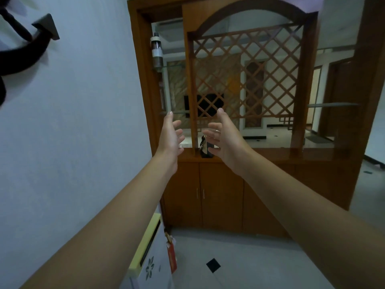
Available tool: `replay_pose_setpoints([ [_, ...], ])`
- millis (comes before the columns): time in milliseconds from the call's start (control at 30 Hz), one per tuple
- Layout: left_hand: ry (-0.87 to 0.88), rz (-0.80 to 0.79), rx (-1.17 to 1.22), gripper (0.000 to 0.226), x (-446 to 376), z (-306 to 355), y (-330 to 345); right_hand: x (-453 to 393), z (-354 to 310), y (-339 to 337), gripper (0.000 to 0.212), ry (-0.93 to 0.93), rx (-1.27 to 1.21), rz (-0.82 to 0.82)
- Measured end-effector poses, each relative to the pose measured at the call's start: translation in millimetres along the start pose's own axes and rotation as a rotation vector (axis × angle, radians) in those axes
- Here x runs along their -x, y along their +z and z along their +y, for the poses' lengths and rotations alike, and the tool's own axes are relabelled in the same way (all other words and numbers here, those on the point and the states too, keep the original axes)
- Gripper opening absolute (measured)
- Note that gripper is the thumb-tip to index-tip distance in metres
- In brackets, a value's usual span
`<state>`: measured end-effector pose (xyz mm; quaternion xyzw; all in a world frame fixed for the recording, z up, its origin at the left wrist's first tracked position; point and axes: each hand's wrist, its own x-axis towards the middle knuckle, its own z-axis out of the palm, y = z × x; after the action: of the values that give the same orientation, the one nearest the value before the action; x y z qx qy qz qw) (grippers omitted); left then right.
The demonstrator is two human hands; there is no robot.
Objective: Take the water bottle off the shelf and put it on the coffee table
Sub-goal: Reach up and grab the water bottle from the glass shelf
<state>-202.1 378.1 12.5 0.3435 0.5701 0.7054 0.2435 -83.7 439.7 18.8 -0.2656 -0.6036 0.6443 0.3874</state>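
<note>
The water bottle (157,51), dark with a white band and white cap, stands upright on a glass shelf (173,66) high in the left bay of the wooden partition cabinet. My left hand (171,137) and my right hand (223,139) are both stretched forward with palms facing each other and fingers spread, holding nothing. They hover in front of the cabinet's counter, well below the bottle. No coffee table shows in this view.
The wooden cabinet (220,195) has a lattice panel (245,80), more glass shelves, and a small black bag (205,148) on its counter. A white wall runs along the left with a dark hook (44,31). A yellow-white box (150,257) stands low by the wall. Tiled floor lies ahead.
</note>
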Motion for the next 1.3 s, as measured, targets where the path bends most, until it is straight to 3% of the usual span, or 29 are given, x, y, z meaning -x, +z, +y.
replay_pose_setpoints([
  [300,-0.003,0.055,-0.004,0.067,-86.5,-23.6,-3.8,-94.5,19.8,5.9,0.072,0.021,-0.003,-0.02],
  [800,0.026,0.22,-0.099,0.065,-240.2,-52.4,66.7,-296.0,34.4,-36.8,0.074,-0.025,-0.075,-0.172],
  [1067,0.06,0.335,-0.123,0.066,-308.2,-50.5,53.2,-361.3,35.8,-22.8,0.073,-0.003,-0.104,-0.228],
  [1300,0.088,0.289,-0.087,0.065,-385.5,-59.6,37.0,-424.9,39.3,-4.3,0.074,-0.033,-0.057,-0.212],
])
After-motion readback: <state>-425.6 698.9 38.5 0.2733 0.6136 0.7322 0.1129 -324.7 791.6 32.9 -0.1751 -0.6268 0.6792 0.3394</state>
